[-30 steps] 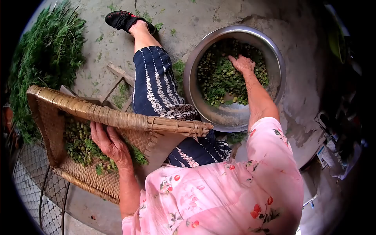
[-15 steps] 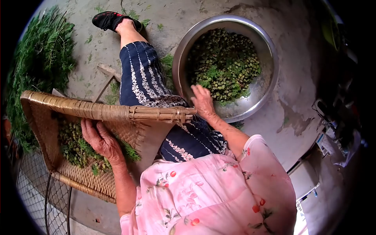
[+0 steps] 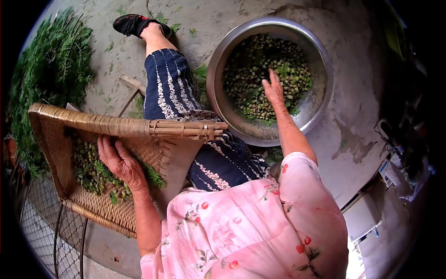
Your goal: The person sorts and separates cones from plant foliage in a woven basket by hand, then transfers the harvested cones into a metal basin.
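A woven basket [image 3: 100, 209] with a thick wrapped rim rests tilted at the left, holding green seed cones and sprigs [image 3: 90, 172]. My left hand [image 3: 119, 162] is inside it, under the upper rim, fingers close together at the basket's wall beside the cones; whether they grip anything is hidden. To the right stands a wide metal basin [image 3: 320, 116] with many round green cones [image 3: 260, 104] and some leafy bits in it. Over these cones is my right hand [image 3: 274, 88], its thumb and fingers apart, with nothing visible in it.
A heap of green branches [image 3: 55, 65] lies on the floor at the upper left. My outstretched leg [image 3: 169, 83] is between basket and basin. Behind the basket is a wooden frame piece [image 3: 132, 83]. Wire mesh [image 3: 39, 218] stands at lower left, clutter [image 3: 399, 172] at right.
My right hand left the basin's cones for the near rim by the basket's end, then moved back over the cones. My left hand has stayed in the basket. The view has shifted a little.
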Tool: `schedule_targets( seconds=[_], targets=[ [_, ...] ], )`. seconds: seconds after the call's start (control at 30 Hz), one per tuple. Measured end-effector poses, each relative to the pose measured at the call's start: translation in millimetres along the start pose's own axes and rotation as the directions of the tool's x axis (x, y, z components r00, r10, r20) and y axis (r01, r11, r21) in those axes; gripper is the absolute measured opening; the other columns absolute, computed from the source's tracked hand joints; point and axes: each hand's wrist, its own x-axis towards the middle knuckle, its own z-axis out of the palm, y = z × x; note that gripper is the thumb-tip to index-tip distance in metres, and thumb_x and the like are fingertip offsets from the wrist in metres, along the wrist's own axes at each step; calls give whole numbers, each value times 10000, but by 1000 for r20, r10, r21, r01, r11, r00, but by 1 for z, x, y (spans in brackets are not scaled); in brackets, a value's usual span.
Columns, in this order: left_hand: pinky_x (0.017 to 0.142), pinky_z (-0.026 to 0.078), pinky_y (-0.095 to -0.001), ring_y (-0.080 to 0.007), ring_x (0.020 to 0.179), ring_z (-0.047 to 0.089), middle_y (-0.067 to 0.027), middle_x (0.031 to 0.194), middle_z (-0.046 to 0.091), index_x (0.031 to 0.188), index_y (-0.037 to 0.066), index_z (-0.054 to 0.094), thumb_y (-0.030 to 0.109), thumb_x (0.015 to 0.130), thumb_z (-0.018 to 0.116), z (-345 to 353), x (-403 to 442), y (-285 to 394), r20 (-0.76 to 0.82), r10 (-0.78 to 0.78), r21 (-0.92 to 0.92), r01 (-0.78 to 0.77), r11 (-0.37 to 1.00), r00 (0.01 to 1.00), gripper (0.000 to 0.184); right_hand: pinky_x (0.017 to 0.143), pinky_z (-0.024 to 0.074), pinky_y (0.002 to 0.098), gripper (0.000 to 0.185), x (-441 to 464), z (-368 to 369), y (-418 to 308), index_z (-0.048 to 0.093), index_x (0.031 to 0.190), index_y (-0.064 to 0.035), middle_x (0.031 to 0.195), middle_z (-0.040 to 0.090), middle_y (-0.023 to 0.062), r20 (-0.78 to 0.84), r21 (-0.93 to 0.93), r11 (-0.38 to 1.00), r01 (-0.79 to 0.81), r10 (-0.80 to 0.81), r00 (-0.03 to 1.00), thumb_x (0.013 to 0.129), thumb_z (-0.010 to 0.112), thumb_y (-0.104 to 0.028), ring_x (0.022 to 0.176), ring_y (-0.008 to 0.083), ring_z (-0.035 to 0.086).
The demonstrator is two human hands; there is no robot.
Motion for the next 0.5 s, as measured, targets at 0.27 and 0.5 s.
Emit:
schedule_targets(
  seconds=[0.27, 0.5],
  targets=[
    [992, 333, -357, -306, 1170, 439, -192, 1293, 457, 1212, -60, 489, 135, 936, 496, 2, -2, -7, 6, -18, 39, 18, 999, 1000, 338, 950, 396, 406, 418, 65, -102, 46, 500, 1244, -61, 1241, 528, 176, -324, -153, 988, 4, -54, 945, 871, 552, -243, 1126, 365, 499],
    [1006, 323, -351, -298, 1185, 431, -185, 1304, 445, 1233, -56, 471, 151, 944, 489, 1, -1, -9, 12, -6, 43, 6, 999, 1000, 356, 1003, 349, 438, 695, 87, -65, 58, 350, 1379, -68, 1345, 423, 223, -87, -5, 943, -333, 332, 939, 850, 515, -487, 1231, 401, 402]
  ],
)
